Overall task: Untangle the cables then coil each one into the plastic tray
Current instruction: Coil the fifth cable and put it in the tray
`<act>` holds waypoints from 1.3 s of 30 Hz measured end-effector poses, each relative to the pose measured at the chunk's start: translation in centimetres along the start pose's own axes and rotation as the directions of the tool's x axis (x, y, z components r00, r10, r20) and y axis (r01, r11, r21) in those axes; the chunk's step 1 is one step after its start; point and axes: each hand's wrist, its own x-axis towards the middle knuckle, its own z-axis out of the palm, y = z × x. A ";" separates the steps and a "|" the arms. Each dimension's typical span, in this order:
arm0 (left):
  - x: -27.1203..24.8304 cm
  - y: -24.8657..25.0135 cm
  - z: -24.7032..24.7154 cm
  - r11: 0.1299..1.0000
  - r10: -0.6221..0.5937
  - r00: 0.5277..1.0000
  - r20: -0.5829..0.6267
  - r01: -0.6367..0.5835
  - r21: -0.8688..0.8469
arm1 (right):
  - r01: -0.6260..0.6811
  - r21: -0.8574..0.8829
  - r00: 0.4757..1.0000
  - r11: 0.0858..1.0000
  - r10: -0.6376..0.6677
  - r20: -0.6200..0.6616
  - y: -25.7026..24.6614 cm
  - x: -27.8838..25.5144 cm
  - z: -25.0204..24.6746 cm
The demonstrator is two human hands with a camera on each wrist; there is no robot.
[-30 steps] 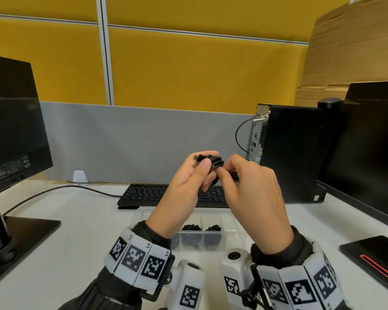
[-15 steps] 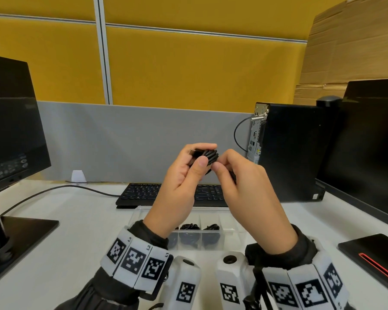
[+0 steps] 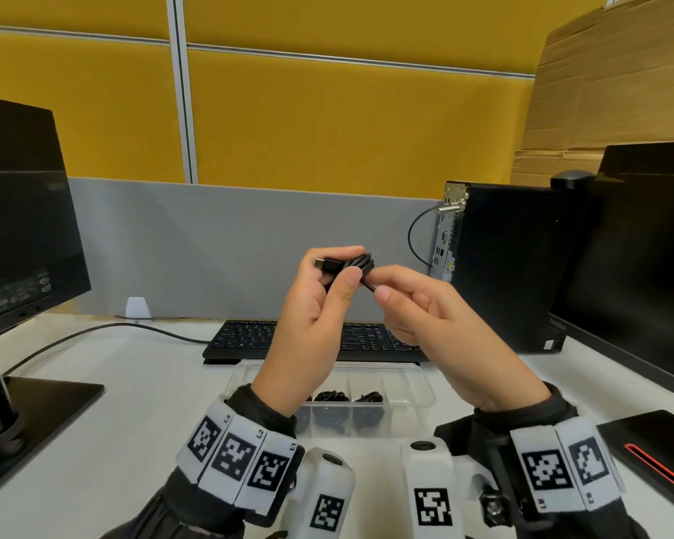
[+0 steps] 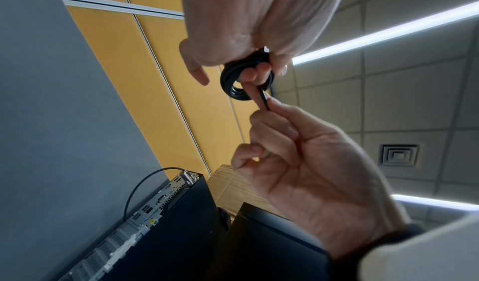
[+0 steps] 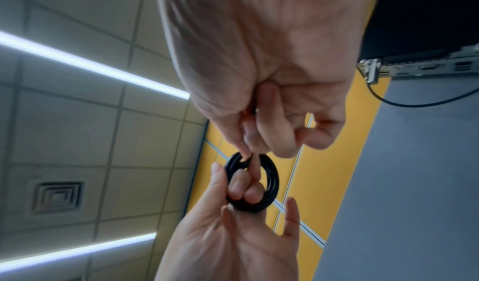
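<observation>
Left hand (image 3: 312, 305) pinches the coiled cable (image 3: 360, 264), right hand (image 3: 436, 317) pinches its tail; tuck it snugly before traying.

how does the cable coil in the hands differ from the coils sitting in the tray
The held coil is up in the air above the keyboard; the tray coils lie in compartments of the plastic tray.
The held coil is gripped by the left hand, its loose end pinched by the right hand; nothing touches the tray coils.
The held coil shows a plug; theirs are hidden.
All are black.
</observation>
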 end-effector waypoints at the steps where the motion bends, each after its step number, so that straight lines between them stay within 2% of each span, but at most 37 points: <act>1: 0.1 0.0 -0.1 0.999 -0.020 1.000 -0.006 0.020 -0.028 | -0.011 0.026 1.000 1.000 0.010 0.002 0.2 0.0 -0.2; 3: 0.2 0.0 -0.1 0.989 -0.088 0.996 -0.031 0.084 -0.122 | -0.026 0.047 1.000 0.999 0.026 0.008 0.4 0.1 -0.3; 6: 0.4 0.1 -0.2 0.946 -0.200 0.978 -0.052 0.179 -0.271 | -0.015 -0.014 0.999 1.000 0.015 0.030 0.2 0.0 -0.1; 8: 0.5 0.0 -0.4 0.947 -0.210 0.977 -0.042 0.192 -0.259 | 0.007 -0.102 1.000 0.995 -0.004 0.031 -0.2 -0.1 0.2; 10: 0.5 -0.3 -0.5 0.962 -0.213 0.975 -0.056 0.200 -0.185 | 0.038 -0.314 0.999 0.949 -0.038 0.008 -0.4 -0.1 0.6; 11: 0.4 -0.5 -0.5 0.965 -0.226 0.971 -0.079 0.212 -0.154 | 0.049 -0.464 0.998 0.884 -0.056 0.000 -0.4 -0.2 0.8; 12: 0.4 -0.7 -0.5 0.967 -0.236 0.966 -0.107 0.223 -0.119 | 0.060 -0.621 0.997 0.781 -0.076 0.000 -0.2 -0.3 0.9; 14: 0.4 -1.1 -0.5 0.969 -0.245 0.959 -0.145 0.240 -0.054 | 0.057 -0.885 0.982 0.462 -0.185 -0.033 -0.1 -0.5 0.8; 15: 0.4 -1.1 -0.5 0.968 -0.251 0.956 -0.152 0.247 -0.044 | 0.042 -0.938 0.958 0.344 -0.280 -0.059 -0.2 -0.6 0.6; 16: 0.5 -1.0 -0.5 0.965 -0.262 0.954 -0.149 0.257 -0.054 | 0.028 -0.958 0.924 0.286 -0.373 -0.085 -0.1 -0.6 0.3; 17: 0.6 -0.8 -0.5 0.958 -0.283 0.950 -0.132 0.274 -0.079 | 0.015 -0.963 0.883 0.270 -0.456 -0.115 0.1 -0.5 -0.2; 20: 0.7 -0.1 -0.7 0.913 -0.358 0.934 -0.010 0.348 -0.211 | 0.039 -0.945 0.794 0.325 -0.584 -0.168 1.3 0.1 -1.1; 22: 0.8 0.3 -0.8 0.874 -0.387 0.921 0.050 0.383 -0.299 | 0.085 -0.915 0.771 0.395 -0.608 -0.191 2.3 0.7 -0.9; 24: 0.8 0.7 -0.7 0.843 -0.397 0.914 0.084 0.399 -0.360 | 0.151 -0.841 0.800 0.520 -0.564 -0.205 3.3 1.2 -0.5; 26: 0.8 0.7 -0.6 0.829 -0.386 0.919 0.080 0.384 -0.408 | 0.201 -0.685 0.852 0.701 -0.470 -0.231 3.9 1.5 0.2; 29: 0.8 0.5 -0.5 0.812 -0.383 0.923 0.043 0.358 -0.460 | 0.164 -0.466 0.910 0.870 -0.316 -0.269 3.8 1.7 0.9; 34: 0.3 -0.2 0.0 0.861 -0.391 0.918 -0.057 0.343 -0.375 | 0.071 -0.236 0.955 0.969 -0.135 -0.265 3.0 1.4 1.2; 37: 0.2 -0.3 0.0 0.861 -0.384 0.923 -0.027 0.347 -0.372 | 0.046 -0.046 0.974 0.998 -0.055 -0.218 2.4 1.1 1.5; 39: 0.2 -0.3 0.0 0.848 -0.381 0.925 -0.003 0.348 -0.400 | 0.058 -0.042 0.971 0.997 -0.066 -0.230 2.3 1.0 1.7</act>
